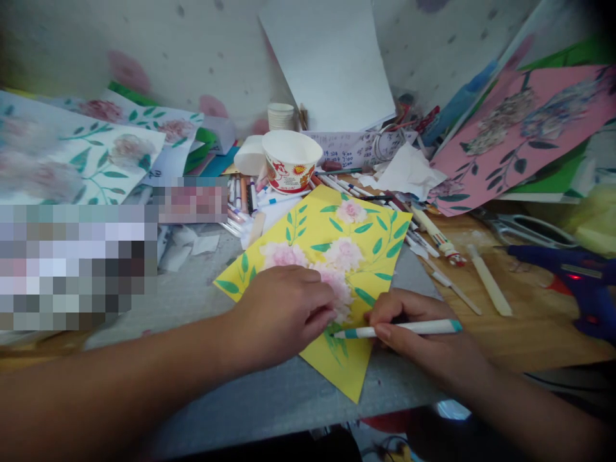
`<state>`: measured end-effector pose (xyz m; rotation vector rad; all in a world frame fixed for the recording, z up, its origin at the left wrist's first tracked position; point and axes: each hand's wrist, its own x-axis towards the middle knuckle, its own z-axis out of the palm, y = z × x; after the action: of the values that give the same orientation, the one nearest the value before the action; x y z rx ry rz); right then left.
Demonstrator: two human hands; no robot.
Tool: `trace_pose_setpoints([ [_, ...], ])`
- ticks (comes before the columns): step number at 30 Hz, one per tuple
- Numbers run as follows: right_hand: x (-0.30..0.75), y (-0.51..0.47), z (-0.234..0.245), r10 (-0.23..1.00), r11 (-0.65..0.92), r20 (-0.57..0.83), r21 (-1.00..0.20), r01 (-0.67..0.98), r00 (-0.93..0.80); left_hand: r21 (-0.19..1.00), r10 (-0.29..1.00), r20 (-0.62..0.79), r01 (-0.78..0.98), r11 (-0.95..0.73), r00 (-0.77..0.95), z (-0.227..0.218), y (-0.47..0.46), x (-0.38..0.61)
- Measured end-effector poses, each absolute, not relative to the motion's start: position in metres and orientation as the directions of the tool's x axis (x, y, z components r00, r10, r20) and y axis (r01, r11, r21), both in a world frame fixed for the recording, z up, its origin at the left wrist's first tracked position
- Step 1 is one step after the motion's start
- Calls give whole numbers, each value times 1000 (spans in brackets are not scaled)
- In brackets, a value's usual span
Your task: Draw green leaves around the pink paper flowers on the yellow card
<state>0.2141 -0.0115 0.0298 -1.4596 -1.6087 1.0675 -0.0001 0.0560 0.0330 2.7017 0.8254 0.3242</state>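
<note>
A sheet of yellow paper [353, 375] lies at an angle on the grey mat, with pink-white paper flowers [345, 255] and green drawn leaves on it. Pinched in my right hand [423, 314] is a white felt-tip pen [414, 328] with teal ends. Its tip touches the paper among green strokes [339, 351] below the flowers. My left hand [282, 314] rests on the sheet's left part, fingers curled in, beside the pen tip. Its fingertips are partly hidden, and I cannot see whether anything is between them.
A paper bowl [291, 163] stands behind the sheet among scattered pens. To the right are a blue glue gun [572, 273] with a red light, a glue stick [489, 282] and scissors [529, 228]. Flower pictures on white [103, 186] and pink paper [558, 138] flank the back.
</note>
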Motion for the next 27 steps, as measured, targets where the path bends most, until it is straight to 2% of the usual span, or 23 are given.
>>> trace_pose_setpoints([
  [27, 217, -12, 26, 998, -15, -39, -933, 360, -58, 373, 574, 114, 501, -781, 811, 34, 56, 0],
])
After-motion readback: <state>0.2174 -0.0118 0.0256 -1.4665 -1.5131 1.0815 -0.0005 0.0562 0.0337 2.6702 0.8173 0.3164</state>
